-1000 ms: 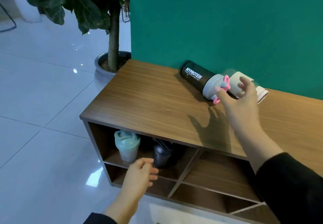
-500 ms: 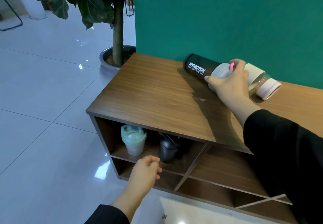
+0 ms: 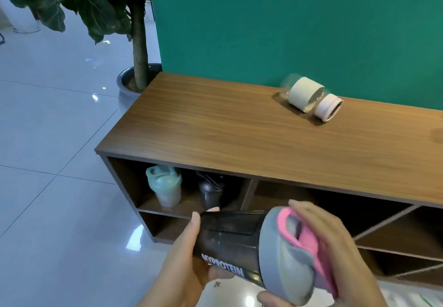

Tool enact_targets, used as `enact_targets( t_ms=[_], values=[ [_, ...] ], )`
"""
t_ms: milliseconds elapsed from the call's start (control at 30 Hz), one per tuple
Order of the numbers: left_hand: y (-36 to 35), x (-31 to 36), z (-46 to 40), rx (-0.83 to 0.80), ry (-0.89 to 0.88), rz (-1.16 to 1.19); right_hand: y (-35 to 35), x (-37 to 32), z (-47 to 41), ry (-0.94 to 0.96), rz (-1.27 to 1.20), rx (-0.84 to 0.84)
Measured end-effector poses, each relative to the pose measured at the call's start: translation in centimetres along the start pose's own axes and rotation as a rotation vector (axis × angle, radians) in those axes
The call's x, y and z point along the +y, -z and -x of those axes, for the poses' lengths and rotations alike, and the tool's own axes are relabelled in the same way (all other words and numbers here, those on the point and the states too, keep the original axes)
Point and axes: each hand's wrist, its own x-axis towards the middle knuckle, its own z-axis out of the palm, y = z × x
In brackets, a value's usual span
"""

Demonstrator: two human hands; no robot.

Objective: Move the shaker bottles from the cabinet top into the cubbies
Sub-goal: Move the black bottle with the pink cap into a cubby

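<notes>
Black shaker held sideways in front of cabinet, below its top: body gripped by left hand, grey-pink lid clasped by right hand. Clear bottle left lying on top. Green shaker, dark shaker stood in upper-left cubby.

Soft, even daylight fills the scene, brightest at the upper left of the frame, where the glossy floor throws back small white glints. Another patch of glare sits on the tiles at lower centre. The clear bottle casts only a faint shadow on the counter. The cubbies below fall into deep shade. Both hands and the dark bottle are softened by motion blur. Wide-angle distortion bends lines near the edges.
</notes>
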Motion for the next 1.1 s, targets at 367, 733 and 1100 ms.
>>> enact_targets(
  t_ms=[367, 733, 1100],
  values=[
    [-3.2, -5.8, -4.7, 0.087, 0.308, -0.202, -5.7, 7.0, 6.0, -0.833, -0.453, 0.506],
    [-1.3, -2.9, -8.0, 0.277, 0.102, -0.571, -7.1, 18.2, -0.1, -0.732, -0.329, 0.130],
    [-0.6, -2.8, -8.9, 0.306, 0.060, -0.564, -10.8, 21.3, -2.1, -0.758, -0.234, 0.180]
  ],
)
